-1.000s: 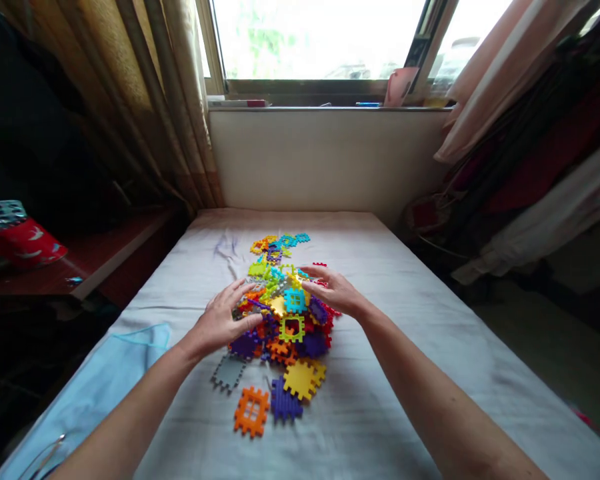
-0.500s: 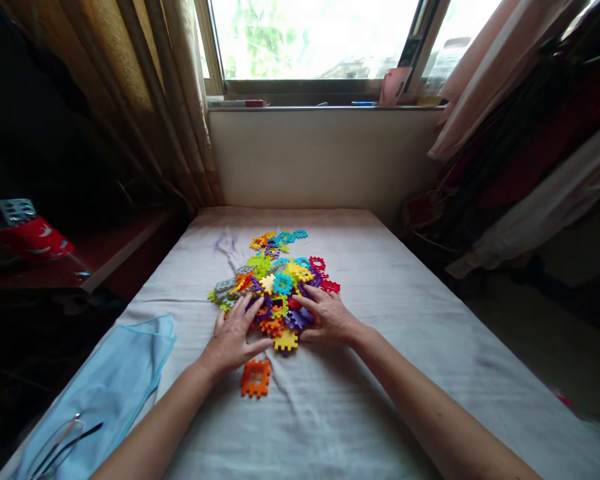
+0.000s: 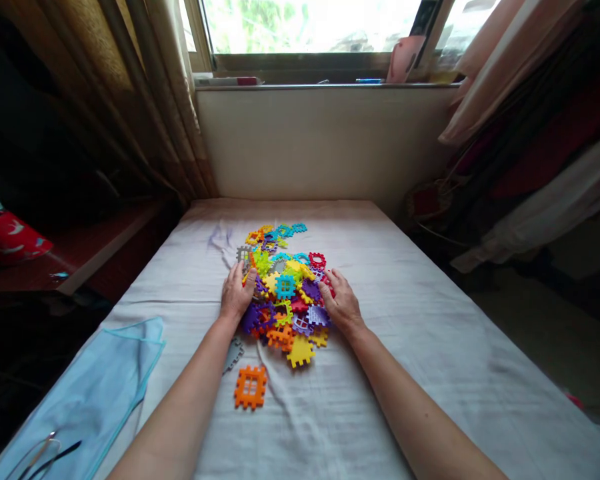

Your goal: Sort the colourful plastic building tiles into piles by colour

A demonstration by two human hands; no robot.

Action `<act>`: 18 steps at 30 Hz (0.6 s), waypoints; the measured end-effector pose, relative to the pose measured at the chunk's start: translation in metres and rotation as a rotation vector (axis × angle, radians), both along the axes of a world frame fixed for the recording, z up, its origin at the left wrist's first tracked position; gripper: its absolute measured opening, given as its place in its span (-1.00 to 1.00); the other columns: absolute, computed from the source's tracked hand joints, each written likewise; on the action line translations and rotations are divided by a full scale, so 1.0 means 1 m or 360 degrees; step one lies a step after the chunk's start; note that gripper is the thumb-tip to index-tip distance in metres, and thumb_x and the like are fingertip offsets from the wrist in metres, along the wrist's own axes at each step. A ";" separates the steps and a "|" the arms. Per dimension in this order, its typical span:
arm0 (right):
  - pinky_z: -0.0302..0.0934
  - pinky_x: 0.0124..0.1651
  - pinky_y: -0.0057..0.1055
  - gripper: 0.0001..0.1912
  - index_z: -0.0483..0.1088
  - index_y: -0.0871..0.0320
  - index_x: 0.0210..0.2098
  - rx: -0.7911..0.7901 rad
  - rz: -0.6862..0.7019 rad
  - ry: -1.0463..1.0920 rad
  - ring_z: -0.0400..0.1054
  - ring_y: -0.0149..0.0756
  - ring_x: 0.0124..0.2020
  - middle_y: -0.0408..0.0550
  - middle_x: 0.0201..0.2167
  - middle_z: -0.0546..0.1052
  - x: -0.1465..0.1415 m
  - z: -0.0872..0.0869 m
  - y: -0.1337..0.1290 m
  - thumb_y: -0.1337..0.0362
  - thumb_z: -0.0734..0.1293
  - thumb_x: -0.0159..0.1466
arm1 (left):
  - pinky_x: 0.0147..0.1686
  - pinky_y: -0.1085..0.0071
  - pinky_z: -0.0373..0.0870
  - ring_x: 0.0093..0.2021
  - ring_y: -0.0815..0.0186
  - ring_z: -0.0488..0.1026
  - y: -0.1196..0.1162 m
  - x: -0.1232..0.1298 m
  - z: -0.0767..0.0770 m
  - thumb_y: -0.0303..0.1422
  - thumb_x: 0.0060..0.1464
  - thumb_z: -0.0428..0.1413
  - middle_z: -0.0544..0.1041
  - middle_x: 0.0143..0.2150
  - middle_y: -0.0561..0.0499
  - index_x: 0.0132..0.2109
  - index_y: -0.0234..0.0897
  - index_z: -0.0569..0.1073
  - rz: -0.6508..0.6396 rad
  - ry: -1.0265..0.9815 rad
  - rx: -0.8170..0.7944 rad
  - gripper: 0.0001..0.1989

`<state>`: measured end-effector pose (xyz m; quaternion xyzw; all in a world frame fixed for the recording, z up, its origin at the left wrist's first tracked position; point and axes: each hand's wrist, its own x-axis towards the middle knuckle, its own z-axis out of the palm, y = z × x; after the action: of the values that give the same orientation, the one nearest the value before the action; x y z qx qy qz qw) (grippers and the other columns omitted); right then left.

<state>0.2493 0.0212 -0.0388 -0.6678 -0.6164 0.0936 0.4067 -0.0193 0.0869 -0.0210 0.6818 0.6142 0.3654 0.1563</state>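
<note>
A heap of colourful notched plastic tiles (image 3: 285,287) lies mid-table, in yellow, purple, orange, red, blue and green. Against its left side rests my left hand (image 3: 237,291), fingers apart and pointing forward, touching tiles at the edge. My right hand (image 3: 343,300) lies along the right side with fingers spread, close to red and purple tiles. Neither hand grips a tile. Nearer to me are an orange window-shaped tile (image 3: 251,387) and a grey tile (image 3: 234,354) partly hidden by my left forearm. A smaller group of tiles (image 3: 275,235) sits behind the heap.
A light blue cloth (image 3: 90,393) with eyeglasses (image 3: 50,457) on it lies at the left of the cloth-covered table (image 3: 430,373). Curtains (image 3: 155,100) hang at the left, clothes (image 3: 530,133) at the right. A pink cup (image 3: 404,60) stands on the windowsill.
Both hands have moved forward along the heap's sides, the right one also outward. A grey tile now shows beside my left forearm. The camera view has tilted down slightly.
</note>
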 end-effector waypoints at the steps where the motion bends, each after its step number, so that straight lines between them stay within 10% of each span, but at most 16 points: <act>1: 0.06 0.32 -0.04 -0.41 0.36 0.22 0.17 0.0004 0.0033 -0.0001 0.19 -0.07 0.27 0.20 0.23 0.34 -0.002 0.000 -0.001 -0.02 0.09 0.35 | 0.33 0.07 0.05 0.36 0.08 0.16 0.004 0.013 0.000 0.02 0.24 -0.16 0.28 0.32 -0.31 0.27 -0.39 0.26 -0.0022 -0.0040 0.0002 -0.34; 6: 0.09 0.32 -0.07 -0.43 0.40 0.17 0.12 0.0060 0.0037 0.0113 0.24 -0.12 0.23 0.14 0.18 0.40 -0.001 0.003 -0.004 -0.05 0.09 0.35 | 0.32 0.16 0.11 0.33 0.12 0.22 0.022 0.055 0.003 0.02 0.27 -0.21 0.33 0.28 -0.30 0.24 -0.42 0.31 -0.0142 -0.0116 -0.0020 -0.33; 11: 0.10 0.32 -0.10 -0.41 0.42 0.20 0.09 0.0158 -0.0095 0.0331 0.26 -0.15 0.22 0.16 0.16 0.41 0.003 0.003 -0.003 -0.07 0.07 0.35 | 0.36 0.22 -0.01 0.39 0.21 0.10 0.060 0.034 0.016 -0.07 0.29 -0.27 0.24 0.36 -0.21 0.28 -0.36 0.27 -0.0007 0.0213 -0.0056 -0.39; 18: 0.12 0.32 -0.11 -0.48 0.46 0.12 0.05 0.0122 -0.0104 0.0377 0.28 -0.15 0.20 0.10 0.12 0.45 0.000 0.005 -0.004 -0.03 0.08 0.37 | 0.29 -0.30 -0.24 0.39 -0.15 0.06 0.122 0.008 0.019 0.02 0.22 -0.15 0.21 0.37 -0.32 0.27 -0.33 0.29 0.0101 0.0380 -0.0408 -0.35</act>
<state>0.2489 0.0172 -0.0337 -0.6556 -0.5452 0.1348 0.5047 -0.0116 0.2085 -0.0017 0.6752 0.6911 0.2052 0.1561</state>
